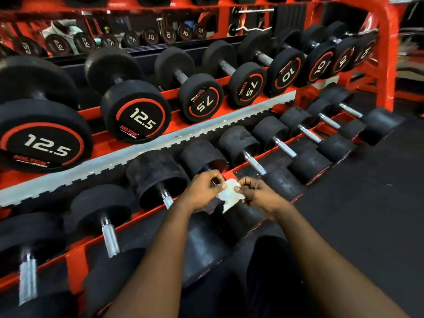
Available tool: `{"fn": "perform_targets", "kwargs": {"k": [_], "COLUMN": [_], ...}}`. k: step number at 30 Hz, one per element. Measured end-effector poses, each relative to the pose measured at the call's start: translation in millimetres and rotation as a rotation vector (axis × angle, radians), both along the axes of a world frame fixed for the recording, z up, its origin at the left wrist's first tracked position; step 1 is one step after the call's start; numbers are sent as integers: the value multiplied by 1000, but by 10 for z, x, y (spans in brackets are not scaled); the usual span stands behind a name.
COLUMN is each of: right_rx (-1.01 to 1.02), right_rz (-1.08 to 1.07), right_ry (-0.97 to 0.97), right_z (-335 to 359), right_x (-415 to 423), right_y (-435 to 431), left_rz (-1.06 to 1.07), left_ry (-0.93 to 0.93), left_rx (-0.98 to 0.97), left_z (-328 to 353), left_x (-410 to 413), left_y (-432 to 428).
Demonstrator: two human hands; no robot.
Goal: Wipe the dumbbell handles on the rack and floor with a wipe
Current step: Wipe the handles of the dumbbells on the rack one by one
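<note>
Position: both hands are raised over the lowest tier of the red rack (pixel 387 53), directly above one black dumbbell (pixel 202 157) whose handle is hidden behind them.

Task item: the wipe (pixel 229 197), small, white and crumpled, with faint soiling, hangs between the two hands, clear of any metal. It touches no handle at this moment.

Grip: the left hand (pixel 203 190) pinches the wipe's left edge between thumb and curled fingers (pixel 216 176). The right hand (pixel 260 195) pinches the right edge the same way. All fingers are clamped on the wipe, with none spread. In my judgement a two-handed pinch at opposite edges serves to open or refold the sheet and present a cleaner face, not to scrub.

Surroundings: the lower tier holds a row of plain black dumbbells lying crosswise, so each knurled steel handle faces up and is reachable from above, for example the handle to the right (pixel 254 162) and the handle to the left (pixel 167 198). The upper tier carries dumbbells marked 12.5 (pixel 135 111) and 7.5 (pixel 200 103). A grey toothed strip (pixel 160 143) runs between the tiers. Dark rubber floor (pixel 367 203) lies to the right.

Assessment: wiping is paused for wipe handling. Which handles are already clean cannot be told. The next contact is probably the hidden handle below.
</note>
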State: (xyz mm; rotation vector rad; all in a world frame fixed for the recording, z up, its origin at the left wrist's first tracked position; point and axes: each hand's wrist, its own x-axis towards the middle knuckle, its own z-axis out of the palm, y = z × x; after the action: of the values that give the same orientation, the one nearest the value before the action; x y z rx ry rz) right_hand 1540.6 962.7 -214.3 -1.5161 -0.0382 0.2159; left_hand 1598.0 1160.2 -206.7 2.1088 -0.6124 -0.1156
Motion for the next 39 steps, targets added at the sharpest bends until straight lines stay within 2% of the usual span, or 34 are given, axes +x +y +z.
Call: {"fn": "perform_targets", "kwargs": {"k": [3, 8, 10, 14, 16, 19, 24, 29, 32, 36, 39], "right_rx": [-4, 44, 84, 28, 55, 5, -25, -213, -257, -252, -132], "right_rz": [66, -30, -22, -49, -74, -59, 7, 222, 175, 53, 28], "right_ry": [11, -43, -59, -125, -163, -221, -198, -54, -49, -32, -24], "right_z": [39, 57, 84, 142, 146, 184, 223, 213, 248, 245, 242], "right_x": [-75, -152, -171, -190, -179, -180, -226, -230, -198, -159, -137], "right_y": [-5, -5, 17, 143, 201, 245, 258, 257, 274, 295, 329], "left_rz": [-7, 12, 22, 129, 116, -35, -64, 15, 87, 267, 317], "left_ry": [10, -23, -71, -187, -114, 62, 51, 21, -11, -100, -93], "left_rx": [22, 66, 91, 103, 34, -4, 139, 235, 241, 155, 112], "left_z": [85, 204, 265, 407, 467, 545, 605, 626, 566, 503, 546], "left_x": [-56, -120, -161, -252, -283, -341, -325, -325, -362, -403, -449], "left_y": [19, 97, 108, 95, 82, 56, 149, 243, 300, 385, 379]}}
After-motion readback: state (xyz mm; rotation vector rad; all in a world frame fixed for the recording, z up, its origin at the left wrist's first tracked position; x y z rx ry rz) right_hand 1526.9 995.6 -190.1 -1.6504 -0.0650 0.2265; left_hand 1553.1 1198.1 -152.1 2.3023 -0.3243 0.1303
